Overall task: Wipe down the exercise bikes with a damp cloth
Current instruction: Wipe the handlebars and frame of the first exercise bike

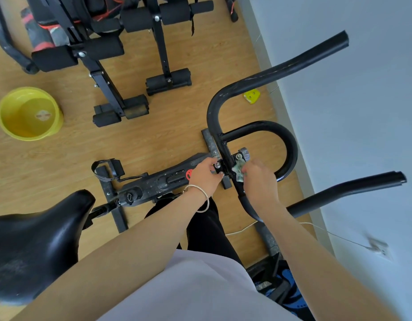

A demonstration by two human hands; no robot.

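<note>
Left hand (206, 174) fingers curl around the handlebar clamp (220, 167); right hand (258, 177) fingers pinch the cloth (238, 170) against it.

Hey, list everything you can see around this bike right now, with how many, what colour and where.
exercise bike: one, black, centre, on the floor
saddle: one, black, lower left
handlebars: one set, black, right
cloth: one, pale green, against the handlebars' middle
basin: one, yellow, left on floor
padded gym frames: count unclear, black, top
small object: one, yellow, floor beyond the handlebars
cord: one, white, floor, lower right
left hand: one, grips the handlebars' middle
right hand: one, holds the cloth
</note>
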